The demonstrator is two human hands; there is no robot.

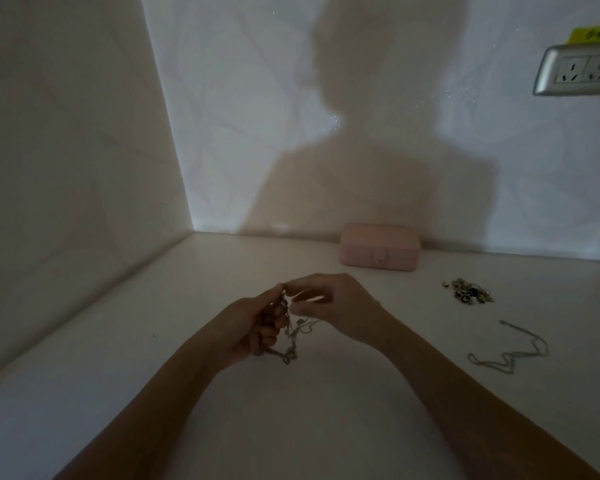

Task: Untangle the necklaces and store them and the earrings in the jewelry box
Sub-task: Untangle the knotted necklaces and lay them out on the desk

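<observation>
A knot of thin silver necklaces (pixel 291 337) hangs between my hands above the white tabletop (pixel 174 306). My left hand (pixel 257 323) grips the tangle, fingers curled round the chains. My right hand (pixel 329 306) pinches a strand at the top of the tangle with thumb and forefinger. One separate silver necklace (pixel 510 351) lies loose on the table at the right. A small pile of earrings (pixel 468 293) sits behind it. The pink jewelry box (pixel 380 246) stands with its lid down against the back wall.
Walls close the table at the left and back. A wall socket (pixel 579 69) with a yellow sticker (pixel 596 38) is mounted at the upper right. My shadow falls on the back wall.
</observation>
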